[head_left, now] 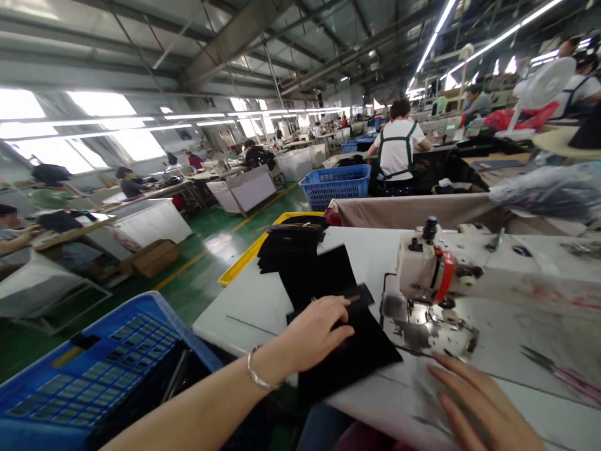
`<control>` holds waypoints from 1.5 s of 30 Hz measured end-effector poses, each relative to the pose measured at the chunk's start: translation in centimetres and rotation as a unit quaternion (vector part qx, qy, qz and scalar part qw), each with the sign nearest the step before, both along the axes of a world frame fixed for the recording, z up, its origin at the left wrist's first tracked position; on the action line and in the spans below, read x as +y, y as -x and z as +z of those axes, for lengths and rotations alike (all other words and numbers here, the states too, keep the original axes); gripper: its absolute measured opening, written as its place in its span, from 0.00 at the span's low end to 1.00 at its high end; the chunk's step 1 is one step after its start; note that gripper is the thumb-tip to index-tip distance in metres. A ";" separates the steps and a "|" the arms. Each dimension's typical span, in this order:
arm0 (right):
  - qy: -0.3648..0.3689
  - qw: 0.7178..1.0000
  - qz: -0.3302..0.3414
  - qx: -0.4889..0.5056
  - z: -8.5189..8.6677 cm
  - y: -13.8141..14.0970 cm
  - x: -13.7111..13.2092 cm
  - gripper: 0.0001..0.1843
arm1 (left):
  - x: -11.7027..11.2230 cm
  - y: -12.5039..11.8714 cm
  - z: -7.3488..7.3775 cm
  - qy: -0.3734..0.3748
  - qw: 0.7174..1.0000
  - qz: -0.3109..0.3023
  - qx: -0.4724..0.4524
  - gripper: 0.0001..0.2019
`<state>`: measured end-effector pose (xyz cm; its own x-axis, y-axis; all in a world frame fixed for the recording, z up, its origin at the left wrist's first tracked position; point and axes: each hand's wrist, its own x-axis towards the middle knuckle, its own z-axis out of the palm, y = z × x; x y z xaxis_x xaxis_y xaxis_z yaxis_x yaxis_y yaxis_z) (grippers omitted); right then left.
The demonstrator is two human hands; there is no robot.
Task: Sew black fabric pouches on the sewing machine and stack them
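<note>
My left hand [313, 332] lies flat on a black fabric piece [350, 351] at the near edge of the white sewing table [248, 300], fingers spread, with a bangle on the wrist. A narrow black strip [359, 295] sits under the fingertips. My right hand [479, 401] rests open on the table in front of the sewing machine [434, 266], holding nothing. More black fabric pieces [300, 257] are stacked further along the table.
A blue plastic crate [94, 369] stands at my lower left and a yellow tray [244, 260] beside the table. Scissors [558, 373] lie at the right. Another blue crate [335, 185] and several workers sit at tables beyond.
</note>
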<state>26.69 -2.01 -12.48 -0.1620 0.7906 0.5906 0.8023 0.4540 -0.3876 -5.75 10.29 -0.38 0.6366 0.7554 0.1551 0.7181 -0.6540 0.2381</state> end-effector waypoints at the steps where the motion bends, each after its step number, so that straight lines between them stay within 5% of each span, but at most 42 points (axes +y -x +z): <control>1: 0.028 0.999 0.020 -0.037 0.2 1.9 0.4 0.21 | -1.5 -0.5 -1.8 0.029 0.999 0.017 0.011 0.15; 3: 0.054 0.995 0.024 -0.076 0.7 5.2 1.0 0.21 | -3.2 -1.3 -4.5 0.053 0.997 0.046 0.017 0.22; 6: 0.093 0.994 0.021 -0.059 1.2 7.6 1.3 0.22 | -3.5 -2.3 -5.7 0.062 0.994 0.089 0.008 0.27; 9: 0.149 0.988 0.027 0.031 1.8 7.6 1.2 0.19 | -3.2 -3.5 -4.9 0.076 0.991 0.106 -0.007 0.25; 14: 0.196 0.976 -0.011 0.095 3.3 6.9 2.0 0.15 | -3.2 -5.0 -3.7 0.136 0.985 0.094 -0.052 0.03; 19: 0.168 0.976 -0.002 0.137 6.9 6.4 2.1 0.09 | -5.0 -4.2 -1.9 0.239 0.957 0.076 -0.145 0.06; 21: 0.170 0.968 0.052 0.177 9.0 6.1 1.5 0.07 | -6.2 -4.0 -0.6 0.320 0.915 0.053 -0.238 0.11; 25: 0.257 0.937 0.103 0.211 12.5 5.6 0.3 0.06 | -8.3 -4.7 1.3 0.465 0.747 0.058 -0.472 0.21; 30: 0.262 0.943 0.063 0.197 14.2 4.9 -0.6 0.12 | -9.0 -6.0 1.2 0.449 0.670 0.122 -0.579 0.20; 34: 0.254 0.944 0.075 0.198 14.3 4.5 -1.2 0.20 | -9.3 -6.3 1.5 0.451 0.644 0.114 -0.608 0.21; 39: 0.178 0.961 -0.008 0.212 13.9 4.3 -1.6 0.12 | -9.7 -6.4 2.0 0.444 0.624 0.147 -0.626 0.13; 45: 0.161 0.960 -0.041 0.227 13.7 4.2 -1.8 0.14 | -9.8 -6.4 1.7 0.429 0.613 0.174 -0.640 0.14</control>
<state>22.53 -3.80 1.27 0.1237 0.9429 0.3092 0.5459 0.1956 -0.8147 0.70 0.46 1.27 0.1849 0.9642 -0.1902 -0.3551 0.2460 0.9019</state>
